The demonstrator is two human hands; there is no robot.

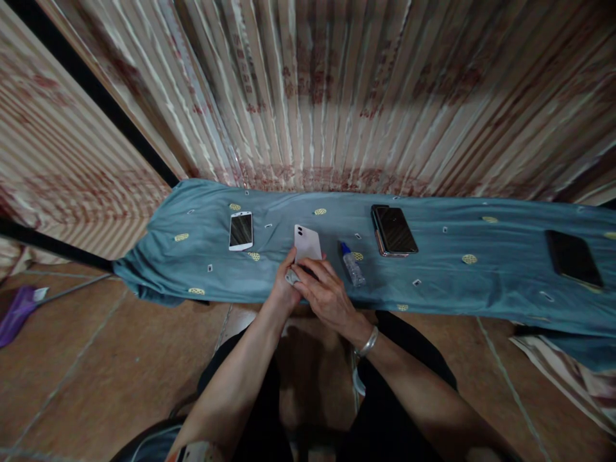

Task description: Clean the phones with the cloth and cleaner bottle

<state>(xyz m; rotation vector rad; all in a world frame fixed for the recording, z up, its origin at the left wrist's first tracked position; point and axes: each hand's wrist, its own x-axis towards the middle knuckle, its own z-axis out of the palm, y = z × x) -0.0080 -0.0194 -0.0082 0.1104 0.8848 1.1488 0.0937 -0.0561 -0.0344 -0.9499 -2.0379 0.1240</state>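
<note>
A pale phone (307, 241) is held back side up, its twin camera lenses at the top left corner. My left hand (285, 282) wraps around its lower left side. Across the phone's lower part lies my right hand (328, 292), fingers bent and closed. A small grey piece, apparently cloth (291, 276), pokes out by the right hand's fingers; most of it is hidden. Just right of the hands, a clear bottle with a blue top (353, 264) lies on its side. To the left rests a white phone (241, 231) with its dark screen up.
A blue patterned cloth (269, 276) covers the long, narrow bench. Stacked dark phones (395, 230) lie right of the bottle, and another dark phone (573, 258) is at the far right. Behind hangs a striped curtain (308, 96). A purple broom head (17, 314) is on the floor.
</note>
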